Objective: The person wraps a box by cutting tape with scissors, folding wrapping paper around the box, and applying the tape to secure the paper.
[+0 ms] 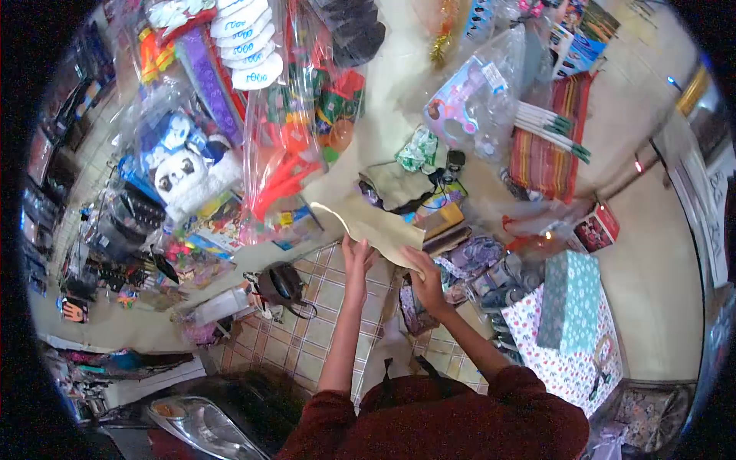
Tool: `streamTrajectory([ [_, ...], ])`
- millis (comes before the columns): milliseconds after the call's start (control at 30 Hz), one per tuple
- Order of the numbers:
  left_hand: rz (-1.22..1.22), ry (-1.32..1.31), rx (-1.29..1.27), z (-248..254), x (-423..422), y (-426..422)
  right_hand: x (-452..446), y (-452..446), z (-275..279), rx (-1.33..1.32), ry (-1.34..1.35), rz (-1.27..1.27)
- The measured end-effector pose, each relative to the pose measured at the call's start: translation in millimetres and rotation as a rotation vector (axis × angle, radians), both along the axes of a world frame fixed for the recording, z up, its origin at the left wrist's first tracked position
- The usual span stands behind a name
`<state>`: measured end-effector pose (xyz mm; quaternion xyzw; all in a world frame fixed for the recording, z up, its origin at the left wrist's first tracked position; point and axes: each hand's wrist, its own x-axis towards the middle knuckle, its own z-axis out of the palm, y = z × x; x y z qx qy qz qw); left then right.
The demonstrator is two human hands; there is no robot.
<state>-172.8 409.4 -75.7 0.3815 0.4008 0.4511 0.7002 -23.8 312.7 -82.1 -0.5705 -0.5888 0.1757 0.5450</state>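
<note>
A tan paper sheet (376,228), bent along its left edge, is held in front of me between both hands. My left hand (359,257) is closed on its lower left edge, thumb up against it. On the lower right edge, my right hand (424,270) grips the same sheet, its fingers partly hidden. Just beyond the sheet lie a folded beige cloth-like item (399,186), a green and white crumpled bag (418,151) and a small dark device (455,162) with a cable. A yellowish box (443,221) sits right of the sheet.
Plastic-wrapped toys, including a panda plush (192,180), and white socks (249,46) crowd the upper left. A dark bag (282,287) rests on the tiled floor (264,349). Floral boxes (571,307) stand at right, beyond which is a red box (596,228). A motorcycle headlight (199,425) is lower left.
</note>
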Motion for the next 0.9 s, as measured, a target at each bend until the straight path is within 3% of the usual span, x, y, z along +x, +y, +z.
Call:
streamTrajectory([
  [67,-0.018,-0.065,0.010,-4.3,-6.3,-33.7,-5.2,-32.1,-1.5,-0.038,0.004,0.000],
  [200,0.120,0.046,0.049,-15.1,-21.7,-112.3,-2.5,-125.1,1.7,-0.162,0.012,0.163],
  [400,0.163,0.122,-0.058,-72.7,-67.0,-224.8,17.9,-318.5,-81.1,-0.212,-0.199,0.044],
  [467,0.138,0.183,-0.073,-80.8,-77.0,-258.8,25.9,-407.2,-123.7,-0.356,-0.219,0.063],
  [500,0.126,0.210,-0.077,-82.6,-79.3,-269.0,31.5,-455.0,-158.1,-0.993,-0.284,0.036],
  [533,0.128,0.222,-0.078,-84.6,-81.0,-274.5,42.8,-514.3,-201.2,-1.032,-0.433,0.097],
  [633,0.145,0.241,-0.071,-89.0,-82.5,-295.1,56.7,-607.3,-237.9,-1.664,-0.355,0.151],
  [767,0.118,0.276,0.046,-75.6,-92.3,-291.3,57.9,-593.1,-246.1,-1.805,-0.252,0.089],
  [900,0.107,0.275,0.052,-48.2,-89.8,-289.7,36.5,-497.6,-265.2,-1.656,-0.259,0.136],
])
